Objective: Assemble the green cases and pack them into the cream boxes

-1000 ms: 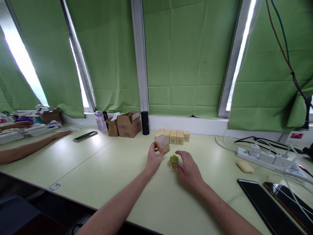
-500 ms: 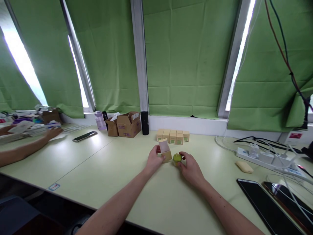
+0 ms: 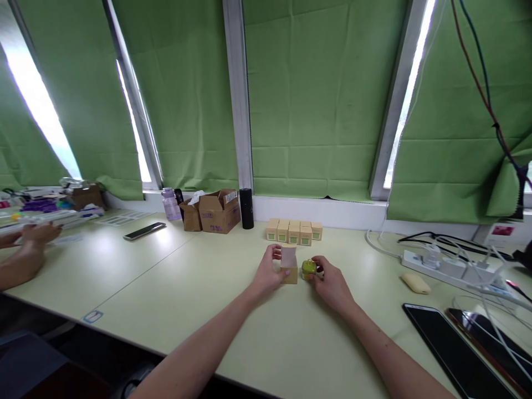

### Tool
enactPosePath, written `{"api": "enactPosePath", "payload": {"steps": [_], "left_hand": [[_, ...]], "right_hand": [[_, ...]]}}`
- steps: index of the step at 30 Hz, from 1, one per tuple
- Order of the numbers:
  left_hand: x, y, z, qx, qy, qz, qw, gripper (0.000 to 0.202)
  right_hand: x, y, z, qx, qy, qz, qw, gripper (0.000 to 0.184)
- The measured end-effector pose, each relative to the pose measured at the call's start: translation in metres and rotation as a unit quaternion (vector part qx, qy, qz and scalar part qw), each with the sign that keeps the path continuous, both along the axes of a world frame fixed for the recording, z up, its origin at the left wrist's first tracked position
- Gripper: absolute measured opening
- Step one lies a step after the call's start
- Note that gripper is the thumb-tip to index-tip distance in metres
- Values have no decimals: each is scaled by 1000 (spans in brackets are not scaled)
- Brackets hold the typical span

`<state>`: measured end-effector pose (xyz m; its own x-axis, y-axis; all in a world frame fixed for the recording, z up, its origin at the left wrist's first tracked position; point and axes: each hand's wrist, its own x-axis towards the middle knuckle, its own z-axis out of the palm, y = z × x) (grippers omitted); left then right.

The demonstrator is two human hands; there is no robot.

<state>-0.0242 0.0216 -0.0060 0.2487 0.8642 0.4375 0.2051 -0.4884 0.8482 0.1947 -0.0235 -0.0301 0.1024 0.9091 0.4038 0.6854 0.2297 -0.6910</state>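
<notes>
My left hand grips a small tan cardboard box by its left side. The box stands upright on the table with its lid flap raised, the pale inside of the flap facing me. Just right of it, my right hand has its thumb and fingers closed around a small green lidded jar with a little loop on top. Jar and box are a short gap apart. What lies inside the box cannot be made out.
Behind my hands stand several small tan boxes in a cluster. Farther left are an opened carton, a black tumbler and a phone. A power strip and a tablet lie at right. Another person's hands are far left.
The box has gone from tilted to upright and moved slightly right and nearer me. My right hand has shifted right with the green jar. The other person's hands have moved left.
</notes>
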Motion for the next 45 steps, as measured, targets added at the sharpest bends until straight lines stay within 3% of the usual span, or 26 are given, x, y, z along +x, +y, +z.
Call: {"api": "enactPosePath", "payload": {"steps": [5,9,18,29,35,39,45], "left_hand": [[0,-1,3,123,-6,12,992,40],[2,0,2,155,15,24,987,19],[3,4,2,87,-2,35,996,24],[1,-10,10,65,-55,-79,993,35],[1,-10,9,31,-80,-105,991,40],[1,-9,6,3,-85,-117,989,44],[3,-13,9,-6,-88,-121,989,40]], "right_hand": [[2,1,2,-6,1,4,1000,26],[2,3,0,-7,-8,0,1000,26],[1,4,-6,32,-43,-12,998,40],[1,5,-7,56,-48,-9,997,41],[1,-1,10,67,35,-46,996,38],[-1,-7,25,113,134,-58,983,41],[-13,-20,40,193,247,0,950,43]]}}
